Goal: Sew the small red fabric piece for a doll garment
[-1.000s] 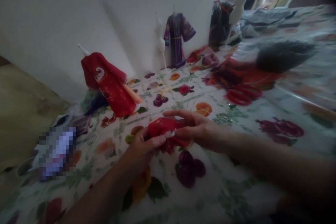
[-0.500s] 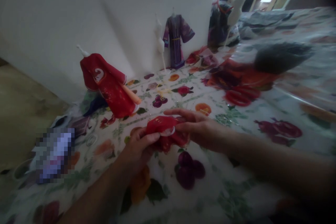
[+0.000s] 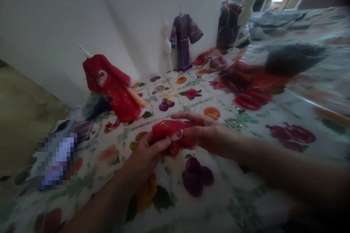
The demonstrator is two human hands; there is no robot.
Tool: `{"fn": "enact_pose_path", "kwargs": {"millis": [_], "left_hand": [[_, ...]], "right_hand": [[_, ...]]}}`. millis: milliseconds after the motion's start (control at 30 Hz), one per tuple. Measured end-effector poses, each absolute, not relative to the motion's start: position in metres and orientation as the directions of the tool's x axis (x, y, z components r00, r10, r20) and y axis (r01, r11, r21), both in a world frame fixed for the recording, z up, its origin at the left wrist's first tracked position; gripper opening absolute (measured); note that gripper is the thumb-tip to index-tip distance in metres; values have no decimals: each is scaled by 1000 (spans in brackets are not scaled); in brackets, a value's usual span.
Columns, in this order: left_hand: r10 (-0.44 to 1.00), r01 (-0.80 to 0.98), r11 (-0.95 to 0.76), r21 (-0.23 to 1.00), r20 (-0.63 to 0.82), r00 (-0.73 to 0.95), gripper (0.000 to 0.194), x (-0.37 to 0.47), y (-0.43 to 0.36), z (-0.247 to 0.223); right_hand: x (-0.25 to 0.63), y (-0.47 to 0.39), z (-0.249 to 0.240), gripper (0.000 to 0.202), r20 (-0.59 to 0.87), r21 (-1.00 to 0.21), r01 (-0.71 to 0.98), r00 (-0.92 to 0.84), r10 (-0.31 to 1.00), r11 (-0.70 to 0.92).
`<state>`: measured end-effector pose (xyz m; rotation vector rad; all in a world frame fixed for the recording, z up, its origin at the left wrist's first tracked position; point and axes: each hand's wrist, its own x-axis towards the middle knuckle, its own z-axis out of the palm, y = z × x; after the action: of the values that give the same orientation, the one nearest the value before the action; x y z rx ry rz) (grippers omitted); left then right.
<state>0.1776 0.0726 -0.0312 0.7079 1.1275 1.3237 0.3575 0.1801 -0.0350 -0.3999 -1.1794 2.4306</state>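
A small piece of red cloth (image 3: 166, 129) with gold spots and a white trimmed edge is between my two hands, above the fruit-patterned tablecloth (image 3: 175, 189). My left hand (image 3: 149, 151) pinches its lower left part, thumb on top near the white edge. From the right, my right hand (image 3: 203, 131) grips the cloth's right side, with its index finger stretched out over the top. Part of the cloth is hidden under the right fingers. Behind the hands at the left, a red robe (image 3: 112, 87) with a white motif hangs tilted on a small mannequin.
Against the wall stand a purple robe (image 3: 182, 42) on a stand and a bare white mannequin (image 3: 166, 43). Red-handled scissors (image 3: 251, 100) lie at the right beside orange cloth and plastic. A chain (image 3: 236, 125) lies beyond my right wrist.
My left thumb has shifted slightly right along the white edge. The red cloth's folds and its white edge have changed shape a little.
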Motion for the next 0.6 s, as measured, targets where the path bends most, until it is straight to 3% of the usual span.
{"fn": "enact_pose_path", "kwargs": {"millis": [233, 600], "left_hand": [[975, -399, 151, 904, -203, -91, 35, 187, 71, -30], [978, -346, 99, 933, -155, -139, 18, 192, 68, -36]], "right_hand": [[356, 174, -33, 56, -58, -784, -225, -901, 430, -578], [355, 168, -38, 61, -47, -860, -186, -898, 438, -474]]}}
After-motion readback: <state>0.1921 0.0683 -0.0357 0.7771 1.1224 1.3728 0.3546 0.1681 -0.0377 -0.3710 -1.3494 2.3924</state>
